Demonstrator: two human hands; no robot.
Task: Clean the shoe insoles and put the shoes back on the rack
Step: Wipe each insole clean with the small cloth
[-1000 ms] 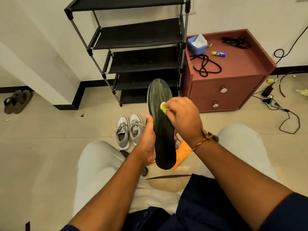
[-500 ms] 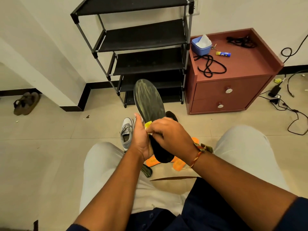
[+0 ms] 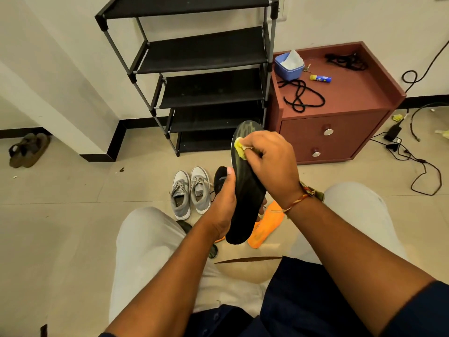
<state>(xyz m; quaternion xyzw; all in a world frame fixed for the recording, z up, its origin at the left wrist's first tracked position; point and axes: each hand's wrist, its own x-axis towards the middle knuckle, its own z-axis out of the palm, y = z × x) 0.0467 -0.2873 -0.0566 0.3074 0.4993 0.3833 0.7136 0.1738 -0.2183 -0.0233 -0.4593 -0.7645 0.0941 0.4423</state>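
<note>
The left hand (image 3: 224, 207) grips the long black foam insole (image 3: 245, 200) at its heel half, long axis pointing away toward the black metal shoe rack (image 3: 206, 54); the right hand (image 3: 269, 164) pinches a small yellow cloth wad (image 3: 239, 148) against the toe end (the nearer hand there)

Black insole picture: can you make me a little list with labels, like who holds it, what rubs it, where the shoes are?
held: black insole, gripped by the left hand
wiping: yellow cloth, pinched in the right hand, on the insole's far end
shoes: grey shoes, side by side on the floor before the rack
also: orange insoles on the floor below
</note>
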